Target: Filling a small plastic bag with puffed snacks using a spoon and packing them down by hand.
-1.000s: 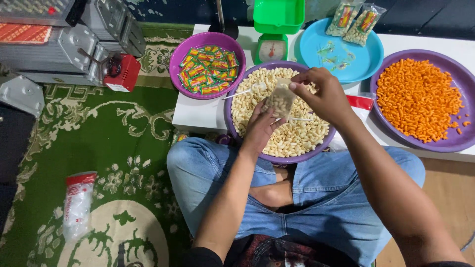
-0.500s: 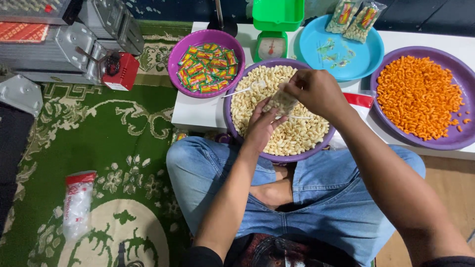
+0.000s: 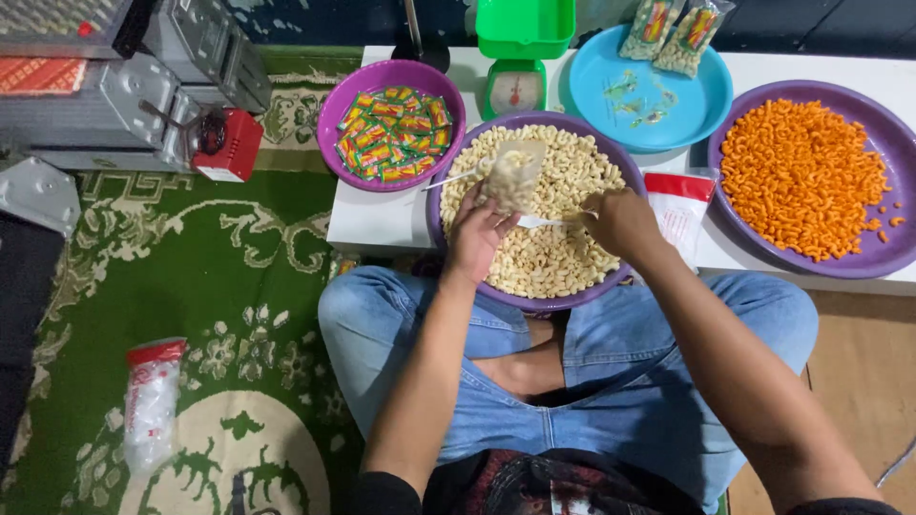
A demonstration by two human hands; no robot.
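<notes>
The person sits cross-legged on a green patterned carpet [image 3: 191,267] with a low white table [image 3: 377,219] pulled up to the knees. The left hand [image 3: 474,238] is closed around a small clear bag [image 3: 510,176], pinching it from below and holding it upright over the big purple bowl [image 3: 434,229] of pale puffed snacks [image 3: 553,257]; the bag is already partly filled with the same pale pieces. The right hand [image 3: 620,221] rests low over the bowl, its fingers closed on a white spoon [image 3: 542,221] that lies nearly flat and points toward the left hand. A second white spoon [image 3: 453,178] sticks out of the snacks at the bowl's left rim.

Around the bowl (all on the table) stand a smaller purple bowl [image 3: 334,100] of bright sachets [image 3: 391,133], a green kitchen scale [image 3: 515,67], a blue plate [image 3: 687,114] with two filled packets [image 3: 673,33] at its far edge, and a wide purple tray [image 3: 754,95] of orange snacks [image 3: 801,176]. A pack of empty bags with a red top [image 3: 677,205] lies between the big bowl and the tray. On the carpet lie another roll of bags [image 3: 148,401] and a metal machine [image 3: 114,86] with a red part.
</notes>
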